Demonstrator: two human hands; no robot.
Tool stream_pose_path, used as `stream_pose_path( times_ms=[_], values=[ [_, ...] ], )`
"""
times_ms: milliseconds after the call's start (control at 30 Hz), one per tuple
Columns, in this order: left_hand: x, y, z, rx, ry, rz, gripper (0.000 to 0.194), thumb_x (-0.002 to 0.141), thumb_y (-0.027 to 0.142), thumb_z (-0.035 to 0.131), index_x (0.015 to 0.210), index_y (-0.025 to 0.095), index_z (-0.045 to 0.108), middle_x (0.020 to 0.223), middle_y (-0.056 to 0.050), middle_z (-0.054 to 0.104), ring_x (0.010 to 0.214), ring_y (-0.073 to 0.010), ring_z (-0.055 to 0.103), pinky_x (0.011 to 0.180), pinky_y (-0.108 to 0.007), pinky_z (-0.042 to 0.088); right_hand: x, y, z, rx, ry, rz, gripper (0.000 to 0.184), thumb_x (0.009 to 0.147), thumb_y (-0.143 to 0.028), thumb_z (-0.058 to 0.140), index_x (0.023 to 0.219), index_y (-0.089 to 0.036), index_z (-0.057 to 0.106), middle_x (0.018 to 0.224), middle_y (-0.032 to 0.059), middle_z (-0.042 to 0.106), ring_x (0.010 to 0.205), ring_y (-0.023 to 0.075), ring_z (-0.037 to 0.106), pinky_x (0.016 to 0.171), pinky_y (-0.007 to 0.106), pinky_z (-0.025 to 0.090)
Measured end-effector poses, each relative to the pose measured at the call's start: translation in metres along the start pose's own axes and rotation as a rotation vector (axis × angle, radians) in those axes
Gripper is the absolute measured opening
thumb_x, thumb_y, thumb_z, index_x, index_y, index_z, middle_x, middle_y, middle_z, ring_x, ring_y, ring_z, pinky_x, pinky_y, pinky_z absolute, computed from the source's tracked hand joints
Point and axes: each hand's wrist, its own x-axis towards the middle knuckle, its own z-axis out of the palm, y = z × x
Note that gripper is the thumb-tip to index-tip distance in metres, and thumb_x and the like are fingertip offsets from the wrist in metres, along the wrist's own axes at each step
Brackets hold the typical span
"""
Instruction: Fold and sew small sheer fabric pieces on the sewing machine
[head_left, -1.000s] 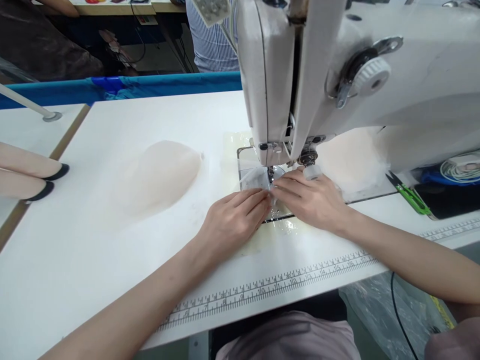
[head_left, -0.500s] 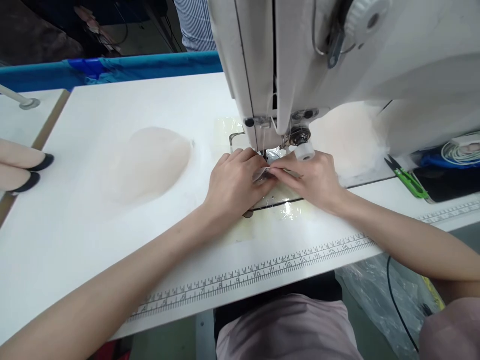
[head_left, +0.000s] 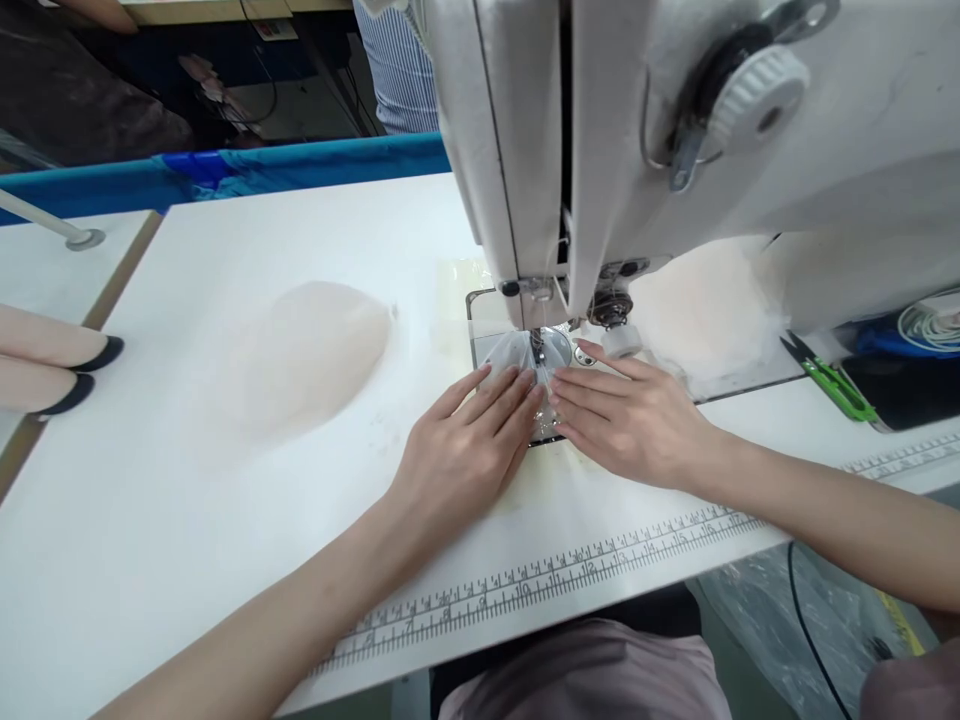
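Note:
A small piece of sheer white fabric (head_left: 510, 350) lies under the presser foot (head_left: 537, 345) of the white sewing machine (head_left: 517, 150). My left hand (head_left: 472, 430) rests flat on the near left side of that fabric, fingers stretched toward the needle. On the other side, my right hand (head_left: 637, 415) lies with its fingers extended, their tips by the fabric's right edge. Both hands are open, and part of the fabric is hidden beneath the fingers. The metal needle plate (head_left: 484, 325) shows around it.
Left on the white table (head_left: 262, 540) lies a sheer pale fabric piece (head_left: 315, 360). More pale fabric (head_left: 705, 310) sits under the machine arm. Green thread snips (head_left: 832, 380) lie beside a dark phone (head_left: 900, 385) at right. A printed ruler (head_left: 525, 590) runs along the front edge.
My fingers have gone from pinching the sheer fabric by the needle to lying flat and extended. The fabric is now spread under the presser foot. The view has shifted slightly.

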Motion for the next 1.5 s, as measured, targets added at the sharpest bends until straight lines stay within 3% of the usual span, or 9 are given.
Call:
stream_pose_path(
  times_ms=[233,667,967,1200,1500],
  values=[
    [0.001,-0.002,0.001,0.02,0.025,0.014,0.028,0.092,0.017,0.055,0.117,0.006,0.063,0.119,-0.013,0.067,0.113,-0.026,0.063,0.099,-0.043,0.051,0.0,0.0,0.0,0.006,0.009,0.018,0.022,0.094,-0.02,0.053,0.098,-0.012,0.073,0.105,0.0095,0.073,0.102,0.0206,0.068,0.097,0.041,0.054],
    [0.005,-0.003,0.005,0.008,0.022,-0.023,0.028,0.093,0.017,0.052,0.117,0.009,0.064,0.119,-0.011,0.067,0.112,-0.0253,0.063,0.099,-0.044,0.05,-0.002,0.0,0.006,-0.009,0.023,0.055,0.025,0.095,-0.02,0.05,0.101,-0.009,0.072,0.106,0.0092,0.073,0.103,0.0189,0.067,0.105,0.038,0.047],
    [0.007,-0.006,0.005,0.005,0.022,-0.054,0.03,0.094,0.02,0.052,0.12,0.011,0.063,0.122,-0.012,0.066,0.116,-0.0257,0.061,0.104,-0.046,0.046,0.001,0.004,0.009,-0.021,-0.01,0.087,0.028,0.096,-0.022,0.047,0.103,-0.009,0.071,0.107,0.0106,0.073,0.097,0.0192,0.069,0.104,0.041,0.045],
    [0.002,0.006,-0.009,0.045,0.012,-0.019,0.025,0.093,0.019,0.055,0.113,0.008,0.065,0.115,-0.011,0.069,0.109,-0.0234,0.065,0.102,-0.044,0.047,-0.001,0.005,0.01,-0.054,0.029,0.084,0.03,0.092,-0.006,0.044,0.105,-0.014,0.069,0.108,0.0045,0.073,0.097,0.0162,0.067,0.105,0.039,0.042],
    [0.001,0.009,-0.009,0.042,0.01,-0.033,0.026,0.092,0.02,0.056,0.112,0.008,0.066,0.114,-0.012,0.07,0.108,-0.0245,0.066,0.107,-0.046,0.045,0.001,0.007,0.008,-0.01,0.022,0.148,0.033,0.085,0.0,0.046,0.1,-0.016,0.071,0.101,0.0012,0.073,0.088,0.0167,0.063,0.095,0.036,0.046]
  ],
)
